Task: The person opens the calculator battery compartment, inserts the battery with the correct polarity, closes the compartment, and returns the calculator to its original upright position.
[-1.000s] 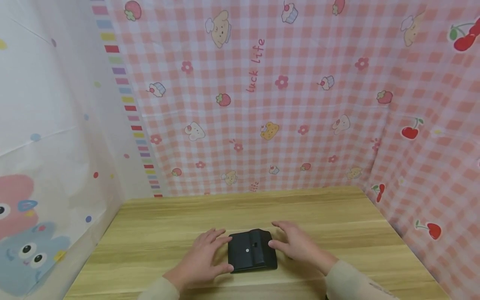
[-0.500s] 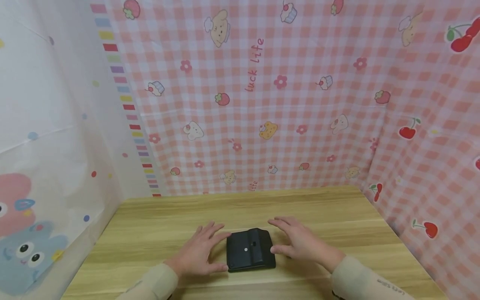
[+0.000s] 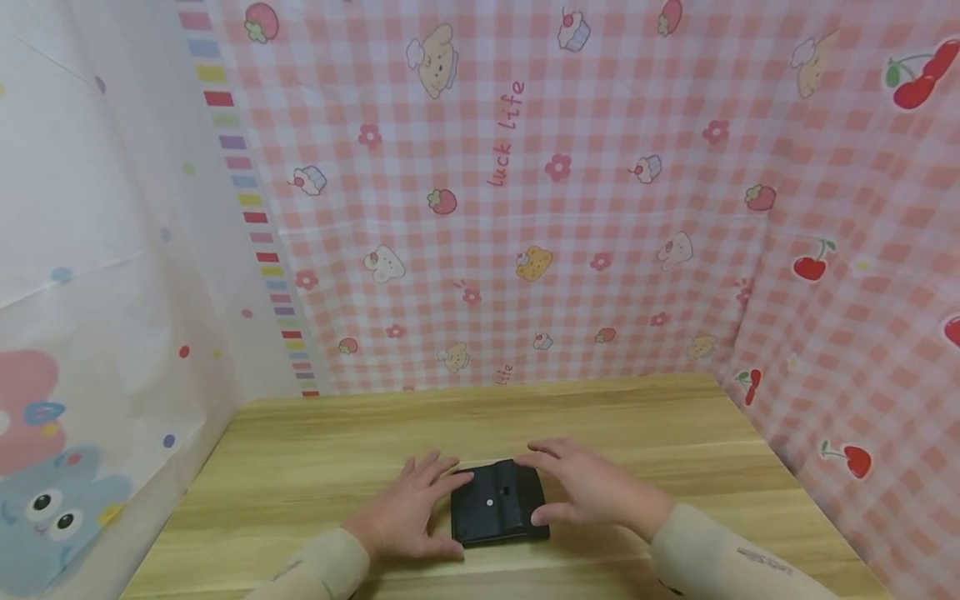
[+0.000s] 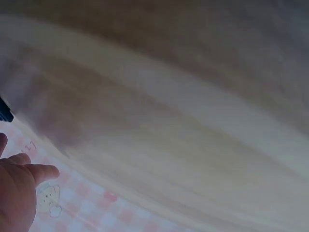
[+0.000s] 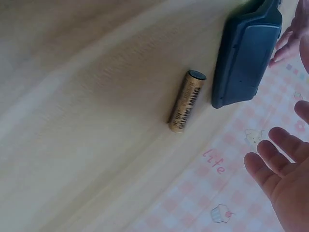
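Two cloths take up most of the space: a pink gingham one point(image 3: 420, 233) hanging well beyond both hands, and a white one point(image 3: 142, 350) well off to the left hand's side. Then there's the wood-grain table point(image 3: 360, 437) under the hands. The left hand point(image 3: 405, 517) and right hand point(image 3: 592, 487) have fingers spread, thumb and index well apart, neither gripping anything. Between them a black plastic device point(image 3: 476, 521) with a raised ridge lies flat; left index and right thumb overlap its edges from above, can't tell if they're actually touching. Right wrist cam also catches a gold cylindrical battery point(image 5: 187, 101) lying on the table near the device, over on the right hand's side, short of its fingers. Smallest bit is a white dot point(image 3: 490, 502) on the device, between the hands.
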Demonstrator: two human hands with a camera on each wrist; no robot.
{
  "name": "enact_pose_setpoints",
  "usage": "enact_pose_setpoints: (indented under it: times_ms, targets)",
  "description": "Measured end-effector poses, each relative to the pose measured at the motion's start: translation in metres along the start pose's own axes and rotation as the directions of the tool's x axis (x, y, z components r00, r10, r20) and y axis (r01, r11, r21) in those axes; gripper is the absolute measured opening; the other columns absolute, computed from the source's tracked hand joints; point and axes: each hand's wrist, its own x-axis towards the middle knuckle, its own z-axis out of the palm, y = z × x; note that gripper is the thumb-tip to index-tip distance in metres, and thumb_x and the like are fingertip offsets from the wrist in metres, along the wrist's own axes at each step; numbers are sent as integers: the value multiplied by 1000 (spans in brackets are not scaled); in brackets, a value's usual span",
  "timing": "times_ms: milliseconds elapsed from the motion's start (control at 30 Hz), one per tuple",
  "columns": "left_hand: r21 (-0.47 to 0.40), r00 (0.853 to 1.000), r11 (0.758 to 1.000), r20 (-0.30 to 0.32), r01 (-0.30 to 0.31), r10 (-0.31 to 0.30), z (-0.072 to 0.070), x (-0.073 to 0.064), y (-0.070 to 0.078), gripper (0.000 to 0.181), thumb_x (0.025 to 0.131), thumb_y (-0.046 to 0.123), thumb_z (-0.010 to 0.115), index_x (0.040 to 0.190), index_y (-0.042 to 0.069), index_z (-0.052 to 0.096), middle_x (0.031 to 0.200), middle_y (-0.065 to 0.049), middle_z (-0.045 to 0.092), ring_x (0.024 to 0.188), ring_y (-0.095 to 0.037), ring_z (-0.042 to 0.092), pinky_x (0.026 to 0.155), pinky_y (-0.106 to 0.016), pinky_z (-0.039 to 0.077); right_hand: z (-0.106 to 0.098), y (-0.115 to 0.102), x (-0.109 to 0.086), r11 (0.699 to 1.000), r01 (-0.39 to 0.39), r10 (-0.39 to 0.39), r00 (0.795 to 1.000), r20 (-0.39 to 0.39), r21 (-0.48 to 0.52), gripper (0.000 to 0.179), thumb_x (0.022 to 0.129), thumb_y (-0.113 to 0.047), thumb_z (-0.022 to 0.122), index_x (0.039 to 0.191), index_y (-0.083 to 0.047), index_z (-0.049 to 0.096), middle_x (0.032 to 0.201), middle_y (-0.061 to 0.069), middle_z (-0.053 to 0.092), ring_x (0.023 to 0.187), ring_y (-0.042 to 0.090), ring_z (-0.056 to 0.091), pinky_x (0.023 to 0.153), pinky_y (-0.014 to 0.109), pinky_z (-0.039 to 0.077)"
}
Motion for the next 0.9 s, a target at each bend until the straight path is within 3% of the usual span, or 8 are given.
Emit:
enact_pose_setpoints:
  times_ms: [367, 633, 900]
  targets:
    - [-51, 997, 998, 64, 44, -41, 4, 6, 2, 103, 86, 76, 73, 167, 25, 36, 174, -17, 32, 162, -53, 24, 120, -82, 24, 1, -5, 23, 994, 85, -76, 988, 131, -70, 81, 84, -54, 88, 154, -29, 54, 165, 15, 49, 151, 40, 49, 117, 63, 47]
    - [-68, 994, 995, 90, 71, -65, 3, 6, 3, 94, 86, 73, 75, 165, 35, 40, 172, -18, 36, 158, -54, 32, 117, -86, 23, 5, -6, 36, 997, 44, -26, 970, 244, -70, 79, 82, -57, 89, 151, -36, 57, 169, 14, 44, 158, 39, 40, 122, 62, 41]
    - [-103, 990, 989, 106, 103, -92, 2, 6, 1, 93, 84, 72, 78, 163, 39, 42, 171, -16, 38, 159, -53, 31, 115, -89, 19, 11, -6, 44, 992, 51, -18, 963, 269, -115, 70, 79, -58, 90, 140, -40, 62, 163, 14, 52, 153, 39, 47, 123, 59, 41]
